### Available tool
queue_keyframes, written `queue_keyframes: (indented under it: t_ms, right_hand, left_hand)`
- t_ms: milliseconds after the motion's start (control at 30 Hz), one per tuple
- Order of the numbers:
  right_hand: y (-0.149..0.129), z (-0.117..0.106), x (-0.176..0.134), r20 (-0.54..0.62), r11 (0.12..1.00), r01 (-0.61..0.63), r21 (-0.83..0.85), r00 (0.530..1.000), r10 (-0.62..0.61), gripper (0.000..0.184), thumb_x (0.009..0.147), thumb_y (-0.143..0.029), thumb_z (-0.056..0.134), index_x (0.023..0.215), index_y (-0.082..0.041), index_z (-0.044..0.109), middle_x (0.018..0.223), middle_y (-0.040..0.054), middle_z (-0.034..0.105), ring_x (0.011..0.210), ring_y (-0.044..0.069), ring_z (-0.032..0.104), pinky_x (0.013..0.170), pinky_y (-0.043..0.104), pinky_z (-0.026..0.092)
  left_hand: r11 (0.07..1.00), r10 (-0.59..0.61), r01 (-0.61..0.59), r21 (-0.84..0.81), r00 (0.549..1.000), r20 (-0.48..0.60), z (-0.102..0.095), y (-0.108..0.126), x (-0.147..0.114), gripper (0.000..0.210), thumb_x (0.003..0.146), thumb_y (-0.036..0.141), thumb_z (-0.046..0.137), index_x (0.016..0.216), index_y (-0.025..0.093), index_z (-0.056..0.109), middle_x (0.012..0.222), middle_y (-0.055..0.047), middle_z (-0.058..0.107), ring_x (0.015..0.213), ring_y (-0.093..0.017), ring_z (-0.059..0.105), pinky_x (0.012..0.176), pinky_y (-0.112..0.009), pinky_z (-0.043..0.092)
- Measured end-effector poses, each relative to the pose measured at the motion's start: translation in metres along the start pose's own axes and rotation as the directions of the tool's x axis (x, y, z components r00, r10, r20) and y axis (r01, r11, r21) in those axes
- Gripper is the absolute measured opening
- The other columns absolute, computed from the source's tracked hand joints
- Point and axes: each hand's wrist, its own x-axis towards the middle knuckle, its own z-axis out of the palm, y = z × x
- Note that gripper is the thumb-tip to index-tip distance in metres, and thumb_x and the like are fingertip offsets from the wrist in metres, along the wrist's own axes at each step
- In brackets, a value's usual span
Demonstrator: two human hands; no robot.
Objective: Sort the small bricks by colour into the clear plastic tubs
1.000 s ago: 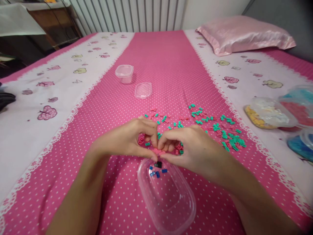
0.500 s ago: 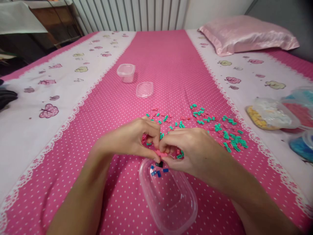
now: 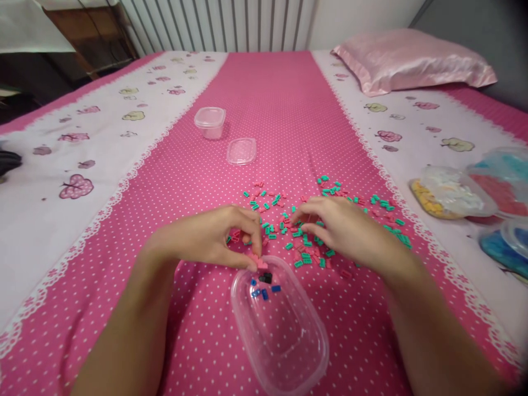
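Observation:
Pinched between thumb and finger of my left hand (image 3: 225, 236) is a small cluster of pink building bricks (image 3: 259, 263), just above the near-left edge of the pile. Below it lies a clear plastic lid (image 3: 284, 352), with a black brick piece (image 3: 266, 278) and several blue bricks (image 3: 264, 294) on its far end. My right hand (image 3: 330, 220) hovers over the scattered green and pink bricks (image 3: 305, 256), thumb and fingers apart. Whether its fingertips touch a brick I cannot tell.
Farther back stand a small clear container (image 3: 210, 122) and a clear square lid (image 3: 241, 151). At the right are boxes with yellow and white bricks (image 3: 449, 192), red ones (image 3: 499, 192) and blue ones (image 3: 501, 250). A pink pillow (image 3: 412, 60) lies at the back right.
My right hand has let go of the pink bricks and moved right and away over the loose pile. My left hand keeps hold of them, shifted slightly left.

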Motion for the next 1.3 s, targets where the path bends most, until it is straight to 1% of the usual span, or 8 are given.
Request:
queue_keyframes:
  t_ms: [100,233,400,600,767,1033,1167,1300]
  right_hand:
    - [0.005,0.008,0.003,0.071,1.0,0.026,0.014,0.997,-0.027,0.01,0.086,-0.016,0.066,0.092,-0.021,0.072,0.09,0.0027,0.072,0.081,0.017,0.064,0.071,0.029,0.039]
    - [0.004,0.01,0.003,0.131,0.999,0.028,0.015,0.991,-0.03,0.004,0.083,-0.017,0.07,0.085,-0.02,0.069,0.075,-0.0012,0.066,0.069,0.013,0.057,0.063,0.027,0.034]
    - [0.003,0.009,0.001,0.174,0.997,0.056,0.059,0.983,-0.065,0.008,0.085,-0.013,0.066,0.08,-0.019,0.068,0.073,-0.0009,0.067,0.07,0.012,0.058,0.064,0.026,0.034]
    - [0.002,0.012,0.001,0.233,0.999,0.012,0.052,0.972,-0.024,0.01,0.081,-0.011,0.067,0.079,-0.019,0.071,0.07,-0.0008,0.068,0.065,0.012,0.057,0.061,0.026,0.034]
    - [0.0,0.006,-0.001,0.268,0.996,0.031,0.078,0.962,-0.051,0.012,0.081,-0.011,0.062,0.076,-0.019,0.07,0.07,-0.0005,0.069,0.063,0.011,0.058,0.06,0.026,0.034]
    - [-0.022,-0.019,-0.034,0.253,0.955,0.16,0.251,0.941,-0.225,0.018,0.086,-0.015,0.056,0.083,-0.024,0.072,0.073,-0.0022,0.07,0.063,0.012,0.059,0.058,0.025,0.036]
    - [-0.041,-0.014,-0.047,0.276,0.952,0.189,0.24,0.927,-0.254,0.017,0.085,-0.016,0.059,0.086,-0.024,0.073,0.075,-0.0009,0.07,0.063,0.012,0.058,0.057,0.025,0.035]
    - [-0.049,-0.004,-0.045,0.308,0.945,0.176,0.276,0.915,-0.261,0.016,0.087,-0.016,0.057,0.086,-0.022,0.072,0.072,-0.0009,0.069,0.059,0.011,0.055,0.056,0.025,0.034]
  left_hand:
    - [0.999,0.037,-0.036,-0.016,0.999,0.018,0.002,0.001,0.002,0.014,0.086,0.031,0.073,0.088,0.018,0.075,0.08,-0.002,0.068,0.074,-0.012,0.056,0.067,-0.023,0.043]
    - [0.998,0.053,-0.053,-0.016,0.998,0.015,0.002,0.002,0.003,0.013,0.086,0.031,0.074,0.088,0.018,0.074,0.079,-0.001,0.068,0.073,-0.011,0.056,0.066,-0.022,0.042]
    - [0.997,0.064,-0.064,-0.04,0.998,0.009,0.001,0.005,0.002,0.012,0.085,0.03,0.075,0.088,0.019,0.074,0.08,-0.001,0.068,0.075,-0.012,0.057,0.07,-0.022,0.043]
    - [0.998,0.06,-0.063,0.021,0.992,0.115,0.009,0.018,0.006,0.014,0.083,0.035,0.077,0.091,0.025,0.08,0.075,0.0,0.059,0.073,-0.013,0.054,0.069,-0.026,0.041]
    - [0.996,0.044,-0.055,0.072,0.988,0.151,0.015,0.023,0.008,0.012,0.083,0.035,0.077,0.092,0.027,0.08,0.077,-0.001,0.062,0.081,-0.015,0.055,0.074,-0.028,0.04]
    - [0.995,0.028,-0.038,0.091,0.994,0.109,0.011,0.021,0.004,0.011,0.084,0.035,0.076,0.089,0.026,0.079,0.078,-0.001,0.063,0.08,-0.015,0.055,0.073,-0.028,0.039]
    - [0.997,0.053,-0.058,0.061,0.996,0.072,0.01,0.02,0.004,0.012,0.084,0.034,0.075,0.085,0.022,0.075,0.075,0.0,0.062,0.077,-0.015,0.057,0.077,-0.028,0.04]
    - [0.996,0.092,-0.092,0.008,0.995,0.05,0.009,0.019,0.003,0.009,0.084,0.026,0.075,0.088,0.02,0.07,0.081,0.0,0.066,0.081,-0.015,0.059,0.081,-0.028,0.042]
